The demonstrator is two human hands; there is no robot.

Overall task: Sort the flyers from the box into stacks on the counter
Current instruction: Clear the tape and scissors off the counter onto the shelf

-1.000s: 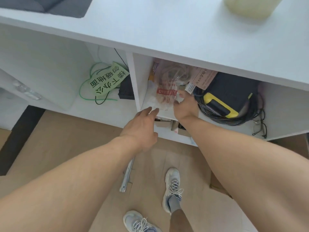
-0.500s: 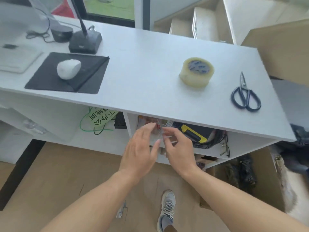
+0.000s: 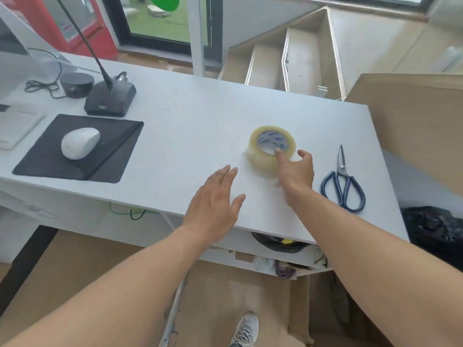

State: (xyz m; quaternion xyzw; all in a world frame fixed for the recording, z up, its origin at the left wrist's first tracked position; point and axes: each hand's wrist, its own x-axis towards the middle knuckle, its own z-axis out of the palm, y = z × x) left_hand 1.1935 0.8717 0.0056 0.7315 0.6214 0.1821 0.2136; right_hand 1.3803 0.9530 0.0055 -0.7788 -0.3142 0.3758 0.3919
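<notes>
both hands are held over the white tabletop (image 3: 190, 126); the left hand (image 3: 213, 204) is spread flat, palm down, fingers straight and slightly apart, near the front edge, and nothing is held in its grip; whether it touches the surface cannot be told; the right hand (image 3: 297, 171) is placed at the tape roll (image 3: 271, 146), one finger laid across the roll's rim toward its hole and the thumb set apart to the right of the roll; its grip is half open, not closed round the roll, and whether the roll is actually pinched cannot be told; the roll is lying flat on the tabletop, just beyond the left hand and to its right; scissors (image 3: 343, 184) are laid flat to the right of the roll, blades pointing away, near the right hand but apart from it; a white mouse (image 3: 80, 142) is seen on a black pad (image 3: 117, 151) at the left, with a microphone base (image 3: 110, 100) behind it; a brown cardboard box (image 3: 413, 126) is seen at the right end of the tabletop; no flyers are seen on the tabletop or in either hand; coiled cable (image 3: 278, 242) is seen on the shelf beneath the front edge.
</notes>
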